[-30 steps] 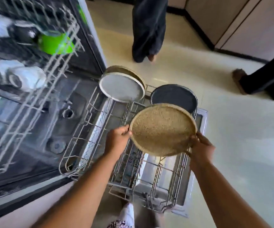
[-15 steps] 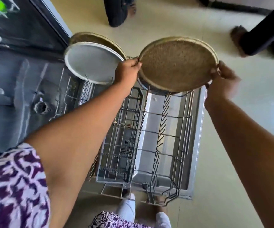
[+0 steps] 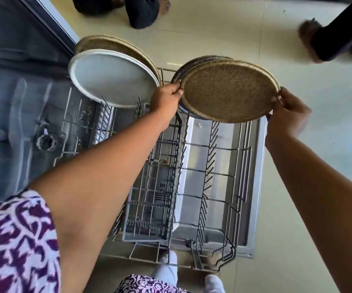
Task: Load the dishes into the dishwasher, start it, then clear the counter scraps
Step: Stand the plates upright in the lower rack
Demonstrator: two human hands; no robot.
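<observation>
A speckled brown plate point(image 3: 229, 90) is held over the far end of the pulled-out lower rack point(image 3: 204, 170). My left hand point(image 3: 166, 98) pinches its left rim and my right hand point(image 3: 287, 112) grips its right rim. Just behind it stands a dark plate point(image 3: 189, 65), mostly hidden. At the rack's far left a white plate point(image 3: 111, 78) leans upright, with another brown plate point(image 3: 116, 44) behind it. The rack's near rows of tines hold nothing.
The dishwasher tub point(image 3: 12, 115) opens to the left, and its door point(image 3: 253, 187) lies flat under the rack. A grey cutlery basket point(image 3: 149, 208) sits in the rack's middle. Other people's feet point(image 3: 147, 11) stand on the tiled floor beyond. My own feet point(image 3: 166, 269) are below the rack.
Both hands have carried the brown plate away from me to the rack's far end and lowered it in front of the dark plate. My view has tipped down.
</observation>
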